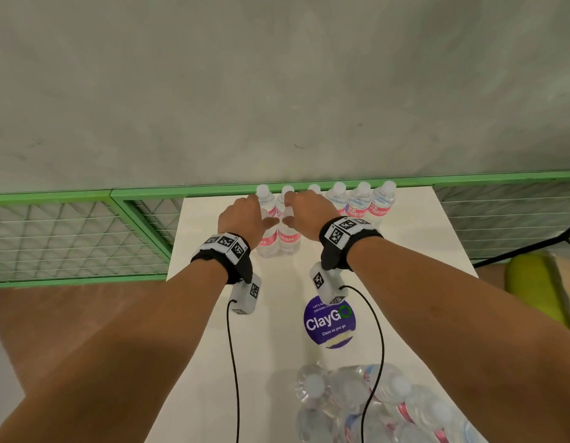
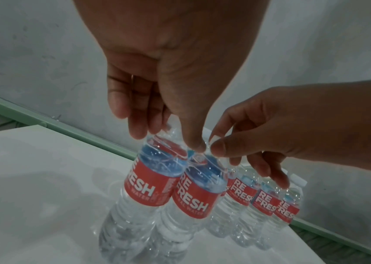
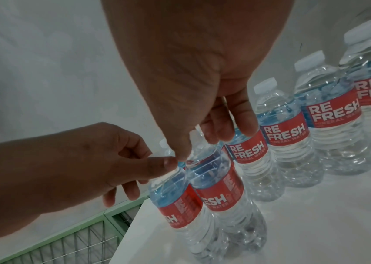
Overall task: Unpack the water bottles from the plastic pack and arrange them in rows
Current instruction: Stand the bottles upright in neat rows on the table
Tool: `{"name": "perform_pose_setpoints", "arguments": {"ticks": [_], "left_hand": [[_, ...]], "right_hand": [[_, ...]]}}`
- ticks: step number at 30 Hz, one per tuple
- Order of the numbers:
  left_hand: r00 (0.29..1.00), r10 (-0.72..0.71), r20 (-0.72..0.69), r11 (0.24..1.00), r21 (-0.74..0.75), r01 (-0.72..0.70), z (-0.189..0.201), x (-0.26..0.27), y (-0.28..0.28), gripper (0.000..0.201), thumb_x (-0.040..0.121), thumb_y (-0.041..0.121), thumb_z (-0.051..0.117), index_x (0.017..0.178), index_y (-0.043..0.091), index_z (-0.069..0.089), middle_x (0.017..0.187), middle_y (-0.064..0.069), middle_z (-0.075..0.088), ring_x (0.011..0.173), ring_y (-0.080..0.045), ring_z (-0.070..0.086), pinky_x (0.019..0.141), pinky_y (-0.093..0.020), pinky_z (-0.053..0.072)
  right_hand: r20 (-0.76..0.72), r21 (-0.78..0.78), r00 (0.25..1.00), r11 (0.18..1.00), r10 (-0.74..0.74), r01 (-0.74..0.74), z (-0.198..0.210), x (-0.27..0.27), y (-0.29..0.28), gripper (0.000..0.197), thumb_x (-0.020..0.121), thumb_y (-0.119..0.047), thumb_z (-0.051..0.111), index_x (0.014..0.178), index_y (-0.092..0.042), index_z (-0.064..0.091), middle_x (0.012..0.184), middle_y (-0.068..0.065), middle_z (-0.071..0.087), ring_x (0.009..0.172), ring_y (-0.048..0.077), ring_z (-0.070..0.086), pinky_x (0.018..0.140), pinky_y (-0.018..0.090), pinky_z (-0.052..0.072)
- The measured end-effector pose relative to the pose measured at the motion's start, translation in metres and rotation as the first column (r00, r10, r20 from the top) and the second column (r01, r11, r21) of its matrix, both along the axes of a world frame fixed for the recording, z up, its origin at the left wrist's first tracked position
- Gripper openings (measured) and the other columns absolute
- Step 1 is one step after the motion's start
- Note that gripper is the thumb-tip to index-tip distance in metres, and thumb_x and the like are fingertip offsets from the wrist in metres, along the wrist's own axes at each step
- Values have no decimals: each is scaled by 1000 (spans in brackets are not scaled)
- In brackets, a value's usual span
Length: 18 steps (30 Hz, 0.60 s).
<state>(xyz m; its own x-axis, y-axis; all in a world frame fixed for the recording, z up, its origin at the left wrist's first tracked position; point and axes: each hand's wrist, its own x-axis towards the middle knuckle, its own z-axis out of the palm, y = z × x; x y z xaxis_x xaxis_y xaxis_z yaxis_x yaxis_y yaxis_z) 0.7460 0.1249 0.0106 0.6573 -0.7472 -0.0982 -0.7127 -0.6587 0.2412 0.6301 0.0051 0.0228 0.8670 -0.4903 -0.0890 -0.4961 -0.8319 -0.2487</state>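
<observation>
Your left hand [image 1: 242, 215] and right hand [image 1: 304, 212] each pinch a bottle [image 2: 148, 187] top, so a sloppy grip release could domino the back row [image 1: 360, 199] on the counter [image 1: 277, 314].

Eight standing bottles [image 1: 380, 203], two hands [image 1: 242, 215] — one pack [image 1: 341, 391]; one sticker [image 1: 328, 324]

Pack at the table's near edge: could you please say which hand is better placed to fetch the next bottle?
Right, probably. The pack lies near right on the table, under the right forearm; the right hand, gripping the right bottle, just draws back. The left hand, on the left bottle, must cross over.
</observation>
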Motion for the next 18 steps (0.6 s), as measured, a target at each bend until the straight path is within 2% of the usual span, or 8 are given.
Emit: {"name": "perform_pose_setpoints", "arguments": {"ticks": [1,3,5,7,10,14,18], "left_hand": [[999,-22,-35,999,-25,21,-1,2,2,59,83,60,64,123,18,54,114,-3,59,101,-26,61,82,-39,52],[989,-107,-104,991,-94,97,-1,8,6,51,84,46,70,125,22,54,118,-1,56,106,-24,58,86,-40,51],[977,-183,-107,980,-102,172,1,13,7,37,85,30,71,120,25,59,113,-2,58,103,-25,59,86,-40,50],[977,-190,-94,978,-100,181,3,16,7,26,85,24,70,110,24,62,105,-3,63,96,-26,61,81,-39,52],[985,-148,-91,984,-109,137,5,14,5,23,84,27,73,102,18,62,98,-4,63,89,-27,61,77,-39,53],[990,-103,-95,986,-139,90,2,9,3,30,84,30,74,107,15,61,99,-5,61,88,-27,60,79,-41,53],[990,-93,-106,980,-186,72,-2,8,2,32,83,31,75,106,15,62,101,-6,62,88,-27,60,78,-39,52]], "right_hand": [[11,-5,1000,1000,-3,3,0,-1,-1,36,88,-38,62,113,-14,53,105,8,63,91,30,62,72,39,53],[18,-19,1000,1000,12,-12,0,-1,-3,34,90,-39,61,111,-13,52,104,9,63,91,31,62,72,40,54],[15,-4,999,999,35,-35,1,-2,-5,30,92,-34,61,110,-12,53,104,11,63,92,32,61,75,42,54],[23,22,999,999,40,-40,1,-2,-5,28,92,-31,61,110,-11,54,104,12,63,92,33,61,76,42,54],[40,51,999,999,11,-13,1,-3,-3,31,92,-32,62,113,-10,54,106,13,63,94,33,62,78,43,54],[62,61,997,998,-33,30,0,-5,0,39,92,-37,63,116,-7,53,107,14,63,95,34,62,78,42,53],[76,70,997,997,-32,26,-1,-6,-1,36,91,-35,64,113,-8,55,106,13,64,94,34,62,79,44,54]]}}
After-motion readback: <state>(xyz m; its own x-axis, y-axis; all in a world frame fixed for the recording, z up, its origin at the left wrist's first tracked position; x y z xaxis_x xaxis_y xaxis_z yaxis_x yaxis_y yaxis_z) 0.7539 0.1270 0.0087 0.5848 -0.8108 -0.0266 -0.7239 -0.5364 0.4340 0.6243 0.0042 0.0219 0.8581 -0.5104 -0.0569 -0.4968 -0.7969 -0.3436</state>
